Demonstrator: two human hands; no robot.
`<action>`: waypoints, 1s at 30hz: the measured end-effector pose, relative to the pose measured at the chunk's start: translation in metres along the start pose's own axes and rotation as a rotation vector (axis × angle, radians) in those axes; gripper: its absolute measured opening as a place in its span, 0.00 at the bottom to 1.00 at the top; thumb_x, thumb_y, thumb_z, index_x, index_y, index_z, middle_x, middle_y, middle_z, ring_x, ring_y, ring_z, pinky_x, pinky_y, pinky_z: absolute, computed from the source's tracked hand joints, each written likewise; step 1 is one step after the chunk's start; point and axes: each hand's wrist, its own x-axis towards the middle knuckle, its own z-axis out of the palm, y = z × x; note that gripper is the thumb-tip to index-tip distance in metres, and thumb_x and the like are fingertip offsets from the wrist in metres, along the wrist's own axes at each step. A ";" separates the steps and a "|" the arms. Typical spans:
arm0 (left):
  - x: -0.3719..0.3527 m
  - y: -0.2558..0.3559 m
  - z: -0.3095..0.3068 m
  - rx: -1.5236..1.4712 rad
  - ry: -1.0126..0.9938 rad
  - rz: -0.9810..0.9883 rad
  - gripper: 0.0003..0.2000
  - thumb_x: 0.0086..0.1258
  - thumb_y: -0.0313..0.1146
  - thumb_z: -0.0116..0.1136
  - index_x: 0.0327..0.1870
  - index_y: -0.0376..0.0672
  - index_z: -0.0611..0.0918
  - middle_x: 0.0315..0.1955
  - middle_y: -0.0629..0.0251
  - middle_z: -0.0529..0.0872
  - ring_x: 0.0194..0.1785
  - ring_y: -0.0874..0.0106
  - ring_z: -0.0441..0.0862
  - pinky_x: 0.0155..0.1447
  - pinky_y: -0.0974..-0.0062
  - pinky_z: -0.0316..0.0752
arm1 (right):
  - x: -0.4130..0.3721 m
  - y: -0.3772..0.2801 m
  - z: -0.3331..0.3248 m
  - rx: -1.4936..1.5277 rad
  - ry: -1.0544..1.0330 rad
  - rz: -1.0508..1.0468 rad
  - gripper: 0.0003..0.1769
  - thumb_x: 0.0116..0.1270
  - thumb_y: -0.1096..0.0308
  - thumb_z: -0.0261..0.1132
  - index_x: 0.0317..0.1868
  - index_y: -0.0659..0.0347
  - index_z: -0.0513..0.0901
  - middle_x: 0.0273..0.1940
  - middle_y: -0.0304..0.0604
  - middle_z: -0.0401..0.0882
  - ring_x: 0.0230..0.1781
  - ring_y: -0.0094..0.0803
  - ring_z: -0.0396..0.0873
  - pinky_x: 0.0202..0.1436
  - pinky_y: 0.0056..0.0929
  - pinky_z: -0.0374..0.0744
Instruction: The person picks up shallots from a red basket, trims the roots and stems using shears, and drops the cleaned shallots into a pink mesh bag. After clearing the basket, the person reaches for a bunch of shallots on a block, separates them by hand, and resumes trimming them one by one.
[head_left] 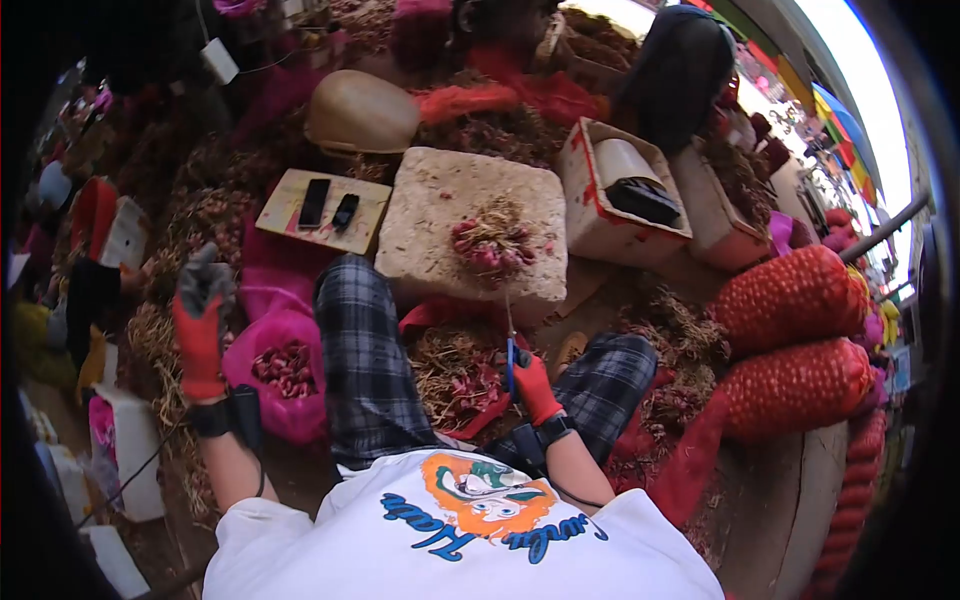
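Observation:
My left hand (203,315), in a red glove with grey fingers, is raised at the left beside a heap of dried shallots (160,340). Its fingers look apart, with nothing visible in them. Blue-handled scissors (511,350) are in my right hand (536,388), also gloved, between my knees. Their blades point away from me, toward the near edge of a pale foam block (420,225). On that block lies a bunch of reddish shallots (492,248) with dry stalks. Loose shallots and trimmings (455,375) lie below, between my legs.
A pink bag (260,345) of shallots stands by my left knee. Two phone-like devices lie on a box (275,215) left of the block. A foam box (625,235) stands at its right. Full red net sacks (795,300) are stacked farther right.

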 end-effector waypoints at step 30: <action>-0.024 0.224 0.141 0.715 -0.673 1.187 0.12 0.54 0.36 0.60 0.37 0.44 0.75 0.27 0.71 0.77 0.28 0.75 0.74 0.35 0.76 0.68 | 0.002 0.021 -0.008 -0.129 0.097 0.018 0.19 0.59 0.57 0.67 0.47 0.58 0.81 0.33 0.42 0.82 0.30 0.26 0.78 0.38 0.29 0.77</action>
